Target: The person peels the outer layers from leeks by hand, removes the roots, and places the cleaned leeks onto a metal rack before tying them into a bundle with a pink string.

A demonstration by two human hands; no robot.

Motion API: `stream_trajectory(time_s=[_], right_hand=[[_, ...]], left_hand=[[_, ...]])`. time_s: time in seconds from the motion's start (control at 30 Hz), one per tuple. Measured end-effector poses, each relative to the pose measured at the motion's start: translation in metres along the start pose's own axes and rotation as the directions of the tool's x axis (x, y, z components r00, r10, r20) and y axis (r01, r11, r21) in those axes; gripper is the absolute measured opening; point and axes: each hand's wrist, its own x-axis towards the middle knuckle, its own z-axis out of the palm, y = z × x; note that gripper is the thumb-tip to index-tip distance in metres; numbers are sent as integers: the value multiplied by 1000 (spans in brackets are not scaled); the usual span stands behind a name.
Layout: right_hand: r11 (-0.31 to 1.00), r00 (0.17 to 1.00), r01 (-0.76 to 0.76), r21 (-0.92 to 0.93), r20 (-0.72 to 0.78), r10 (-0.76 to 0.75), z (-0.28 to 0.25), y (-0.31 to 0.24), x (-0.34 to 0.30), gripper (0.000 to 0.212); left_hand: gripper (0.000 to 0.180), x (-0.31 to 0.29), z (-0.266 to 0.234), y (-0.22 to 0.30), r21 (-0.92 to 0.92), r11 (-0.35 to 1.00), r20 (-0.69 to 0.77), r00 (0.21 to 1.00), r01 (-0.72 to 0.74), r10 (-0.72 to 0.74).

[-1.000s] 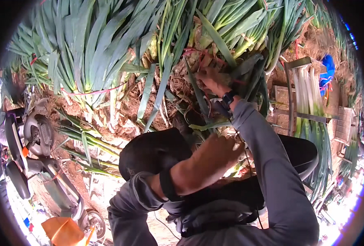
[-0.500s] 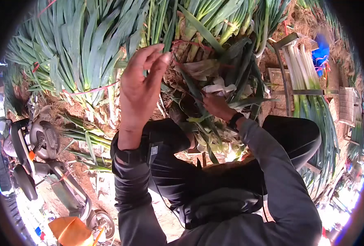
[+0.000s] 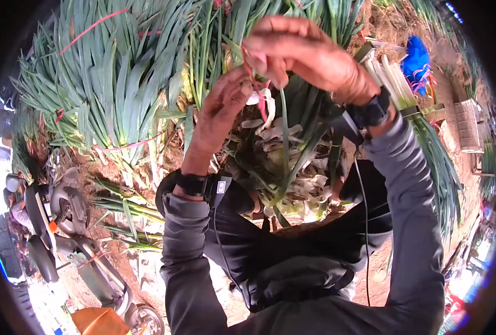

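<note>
My left hand (image 3: 219, 114) is raised over the leeks, fingers closed in a pinch on a pink-red tie string. Just above and to its right, my right hand (image 3: 318, 58) has its fingers closed on the upper part of the same string. A loose end of the string (image 3: 262, 106) hangs below the fingers, with a whitish strip of peel (image 3: 272, 106) beside it. Under both hands lie pale peeled layers and long green leaves (image 3: 285, 134). To the left stands a big bundle of leeks (image 3: 114, 89), tied with pink string.
At the right, leeks with white stalks (image 3: 393, 84) lie across a metal frame, near a bundle of blue material (image 3: 416, 64). A motorbike (image 3: 91, 262) stands at the left with an orange item (image 3: 100, 322) below. Loose green stalks (image 3: 128, 215) lie on the ground.
My right hand has risen from the peels to meet my left hand. The left has shifted slightly right and down, and both now pinch the string. The view has shifted a little.
</note>
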Motion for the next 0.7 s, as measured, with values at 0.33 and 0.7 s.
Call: stream_trajectory(time_s=[0.33,0.7], right_hand=[[907,945,326,265,-124,-303,-50,-79,19,14],[911,861,367,189,-439,-256,-86,-80,-1,18]], left_hand=[[24,12,-2,-24,-29,996,-64,994,87,-88],[35,10,0,-18,425,899,58,988,104,-142]])
